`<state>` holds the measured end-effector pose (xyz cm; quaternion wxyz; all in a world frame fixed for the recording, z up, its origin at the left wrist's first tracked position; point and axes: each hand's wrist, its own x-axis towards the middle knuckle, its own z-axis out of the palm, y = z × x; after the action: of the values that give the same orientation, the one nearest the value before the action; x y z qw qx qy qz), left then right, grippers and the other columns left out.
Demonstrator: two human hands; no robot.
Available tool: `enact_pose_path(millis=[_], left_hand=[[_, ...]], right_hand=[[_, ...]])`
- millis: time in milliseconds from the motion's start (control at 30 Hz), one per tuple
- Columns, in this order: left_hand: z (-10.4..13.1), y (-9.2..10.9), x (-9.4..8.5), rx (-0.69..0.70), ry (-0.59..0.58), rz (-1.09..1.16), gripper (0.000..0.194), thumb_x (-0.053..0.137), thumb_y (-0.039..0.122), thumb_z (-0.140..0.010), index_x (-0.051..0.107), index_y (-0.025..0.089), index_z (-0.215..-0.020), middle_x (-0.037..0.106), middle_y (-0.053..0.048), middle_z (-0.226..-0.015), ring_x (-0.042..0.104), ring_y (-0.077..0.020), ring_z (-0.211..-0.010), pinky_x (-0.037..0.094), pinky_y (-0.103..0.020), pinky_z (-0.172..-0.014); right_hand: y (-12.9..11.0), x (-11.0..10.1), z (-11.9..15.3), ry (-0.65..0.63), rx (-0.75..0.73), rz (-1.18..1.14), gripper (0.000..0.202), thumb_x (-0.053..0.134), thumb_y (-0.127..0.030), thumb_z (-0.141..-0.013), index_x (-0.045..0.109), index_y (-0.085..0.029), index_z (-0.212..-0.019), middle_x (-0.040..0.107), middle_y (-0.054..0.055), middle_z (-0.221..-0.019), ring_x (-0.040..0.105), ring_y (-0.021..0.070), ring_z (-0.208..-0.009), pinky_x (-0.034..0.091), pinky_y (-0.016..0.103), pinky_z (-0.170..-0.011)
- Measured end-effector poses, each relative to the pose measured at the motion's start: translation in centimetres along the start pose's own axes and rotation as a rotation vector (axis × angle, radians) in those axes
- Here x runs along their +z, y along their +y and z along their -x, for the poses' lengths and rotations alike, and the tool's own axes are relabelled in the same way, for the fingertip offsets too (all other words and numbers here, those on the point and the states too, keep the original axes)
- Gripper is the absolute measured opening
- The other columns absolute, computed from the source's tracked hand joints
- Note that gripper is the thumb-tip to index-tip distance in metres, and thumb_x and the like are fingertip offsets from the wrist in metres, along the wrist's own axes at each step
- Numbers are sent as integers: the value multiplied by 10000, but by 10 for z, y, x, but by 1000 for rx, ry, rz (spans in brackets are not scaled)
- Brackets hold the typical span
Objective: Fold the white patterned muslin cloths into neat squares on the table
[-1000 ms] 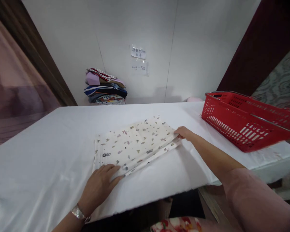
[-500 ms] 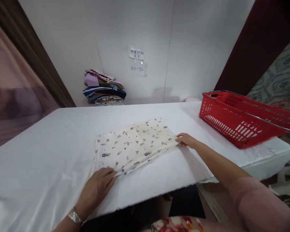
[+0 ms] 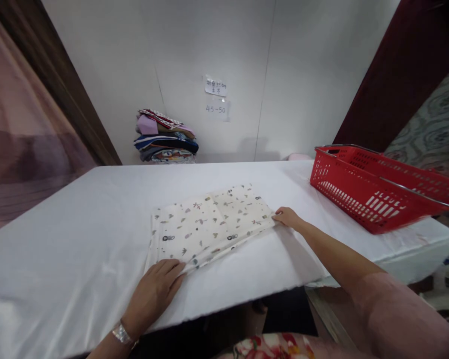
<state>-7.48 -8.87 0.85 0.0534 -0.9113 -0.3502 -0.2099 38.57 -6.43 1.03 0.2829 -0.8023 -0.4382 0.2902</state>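
A cream cloth with small printed animals, leaves and other shapes lies folded into a rough rectangle on the white-covered table. Its near edge runs slantwise from lower left to upper right, with some loose creases along it. My left hand, a silvery band at the wrist, grips the near left corner with the thumb tucked close to the fingers. At the right end of that edge, my right hand pinches the other near corner between thumb and fingertips.
A red plastic basket with metal handles stands on the table's right side. Folded fabrics are stacked beyond the far edge against the wall. Paper signs hang on that wall. A pink curtain is at left.
The view has shifted slightly, so everything sits a little differently in the picture. Both hands keep their hold on the cloth's near corners, and the cloth looks much the same.
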Motion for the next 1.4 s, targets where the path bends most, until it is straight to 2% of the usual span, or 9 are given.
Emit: enact_pose_path(millis=[200, 300, 433, 500, 633, 800, 1000, 1233, 1400], left_hand=[[16, -5, -3, -121, 80, 13, 314, 451, 419, -853, 655, 213, -974, 642, -75, -1027, 579, -211, -968, 468, -355, -849], [23, -10, -5, -397, 122, -37, 370, 408, 449, -855, 647, 186, -958, 624, -99, -1068, 573, -236, -986, 467, -374, -846], [24, -10, -12, -760, 20, -12, 547, 403, 527, -801, 543, 111, -1127, 617, -137, -1070, 595, -262, -942, 488, -370, -766], [20, -7, -16, -865, -70, 54, 599, 397, 537, -791, 483, 104, -1195, 632, -132, -1033, 616, -256, -898, 490, -356, -729], [7, 1, -22, -961, -207, 118, 613, 377, 513, -805, 413, 100, -1257, 635, -156, -1032, 628, -275, -902, 473, -370, -741], [1, 4, -23, -1037, -223, 201, 649, 433, 513, -782, 357, 116, -1289, 649, -152, -985, 633, -290, -887, 464, -387, -746], [-4, 7, -15, -1175, -18, 449, 676, 598, 413, -716, 375, 133, -1289, 574, -182, -1131, 578, -295, -1018, 451, -405, -832], [-5, 22, -12, -1438, 440, 1365, 592, 665, 151, -701, 397, 181, -1228, 579, -113, -1151, 628, -186, -877, 543, -290, -689], [-1, 25, -28, -1413, 455, 1691, 331, 583, 121, -765, 544, 161, -1091, 656, -67, -962, 645, -162, -773, 551, -262, -666]], right_hand=[[-2, 1, 3, 9, -2, 136, 129, 653, -263, -641, 582, -174, -581, 525, -1, -474, 552, 154, -582, 335, 225, -516], [-4, 3, 2, 12, 5, 140, 145, 647, -228, -625, 545, -179, -536, 532, 9, -496, 559, 163, -608, 336, 226, -513], [-4, 3, 6, -20, 14, 70, 139, 608, -246, -669, 512, -179, -593, 538, 11, -512, 539, 145, -529, 374, 234, -482], [-1, 2, 10, -75, 31, -37, 143, 578, -288, -721, 504, -180, -665, 571, 20, -559, 551, 139, -517, 426, 247, -491], [9, 1, 15, -234, 140, -524, 178, 626, -285, -743, 490, -177, -779, 625, 60, -709, 610, 143, -604, 516, 279, -593], [13, -1, 21, -344, 129, -751, 321, 674, -264, -739, 502, -195, -1002, 649, 70, -868, 636, 146, -680, 556, 275, -633], [14, -2, 25, -270, 119, -860, 368, 643, -127, -735, 499, -186, -1069, 662, 80, -902, 654, 156, -704, 580, 275, -649], [23, -5, 46, -213, 85, -897, 440, 680, -113, -697, 502, -194, -1091, 668, 63, -894, 652, 150, -700, 580, 251, -632], [23, -13, 67, -246, 36, -884, 595, 717, -183, -685, 447, -252, -1211, 666, 43, -911, 641, 145, -686, 570, 257, -616]])
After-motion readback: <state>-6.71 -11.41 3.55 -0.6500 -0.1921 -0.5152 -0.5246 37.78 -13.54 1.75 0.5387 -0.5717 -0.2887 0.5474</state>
